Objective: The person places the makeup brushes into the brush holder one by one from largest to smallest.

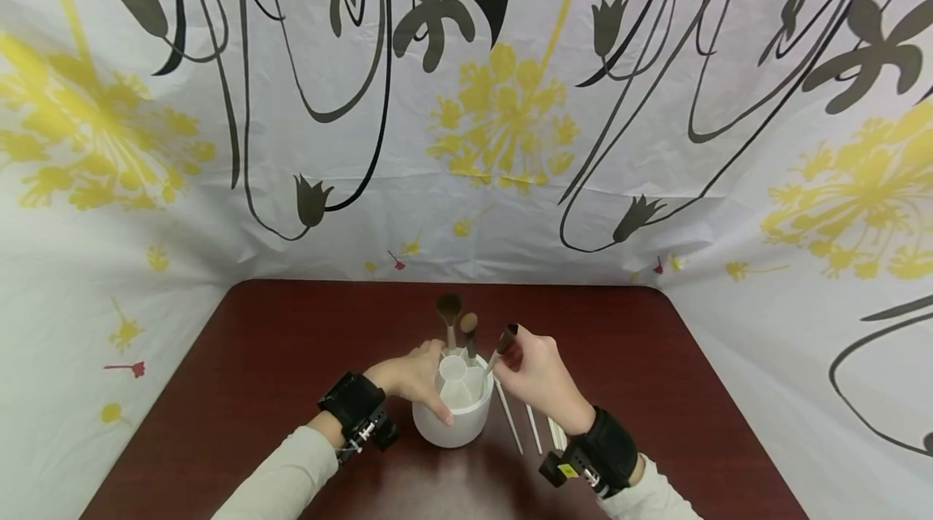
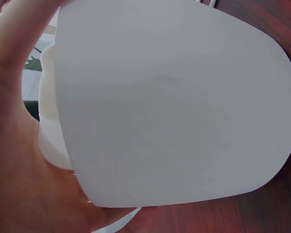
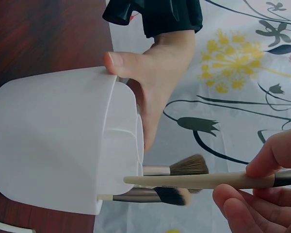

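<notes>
A white round brush holder (image 1: 450, 429), divided into compartments, stands upright on the table. My left hand (image 1: 415, 378) grips its rim from the left, thumb on the near outer side. Two makeup brushes stand in it bristles up: a fluffy brown one (image 3: 190, 167) and a smaller one with a dark and tan head (image 3: 172, 196). My right hand (image 1: 539, 370) pinches another makeup brush (image 3: 208, 181) near the ferrule, its pale handle slanting down toward the holder's right compartments. Whether the handle tip is inside the rim, I cannot tell.
Several thin pale handles, among them one stick (image 1: 508, 415) and another (image 1: 534, 428), lie on the dark red table (image 1: 306, 334) right of the holder, partly under my right hand and wrist. A white patterned cloth (image 1: 481, 236) hangs behind the table's far edge.
</notes>
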`<state>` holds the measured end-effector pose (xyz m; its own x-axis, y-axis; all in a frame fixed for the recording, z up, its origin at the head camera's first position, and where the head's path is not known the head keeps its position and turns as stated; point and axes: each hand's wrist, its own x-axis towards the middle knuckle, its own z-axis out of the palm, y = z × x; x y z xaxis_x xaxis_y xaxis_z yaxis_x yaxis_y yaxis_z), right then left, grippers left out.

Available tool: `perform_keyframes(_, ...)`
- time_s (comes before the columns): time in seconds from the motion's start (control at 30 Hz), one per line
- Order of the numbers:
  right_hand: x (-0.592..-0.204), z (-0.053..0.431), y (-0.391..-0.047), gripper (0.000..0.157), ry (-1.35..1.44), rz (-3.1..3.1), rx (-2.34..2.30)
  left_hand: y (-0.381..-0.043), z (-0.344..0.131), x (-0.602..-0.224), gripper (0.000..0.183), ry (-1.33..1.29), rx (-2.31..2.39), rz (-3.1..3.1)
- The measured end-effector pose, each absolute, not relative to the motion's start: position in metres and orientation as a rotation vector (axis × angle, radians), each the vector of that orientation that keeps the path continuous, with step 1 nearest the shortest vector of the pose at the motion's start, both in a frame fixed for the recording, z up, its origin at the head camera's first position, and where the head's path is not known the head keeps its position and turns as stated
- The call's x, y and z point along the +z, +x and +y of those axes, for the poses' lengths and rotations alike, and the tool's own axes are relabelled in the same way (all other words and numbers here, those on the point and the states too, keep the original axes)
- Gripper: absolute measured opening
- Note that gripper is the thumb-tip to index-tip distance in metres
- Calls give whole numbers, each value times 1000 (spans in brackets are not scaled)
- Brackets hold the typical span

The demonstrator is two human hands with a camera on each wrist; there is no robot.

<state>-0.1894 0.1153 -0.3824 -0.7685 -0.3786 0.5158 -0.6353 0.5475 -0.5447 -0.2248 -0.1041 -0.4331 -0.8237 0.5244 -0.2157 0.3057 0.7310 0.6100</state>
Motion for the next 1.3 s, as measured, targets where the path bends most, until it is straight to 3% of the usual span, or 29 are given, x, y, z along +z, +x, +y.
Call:
perform_keyframes(0.53,-397,109,-196,20,860,-2499,1056,-228,-106,-432,111,643,858,2541)
perform_keyframes(0.97,-427,109,-197,11,842,-2653,948,-227,-105,-433,113,653,844,2545)
perform_keyframes(1.3,-423,115,-195,20,866,-2780,953,-227,-105,-435,115,689,885,2513)
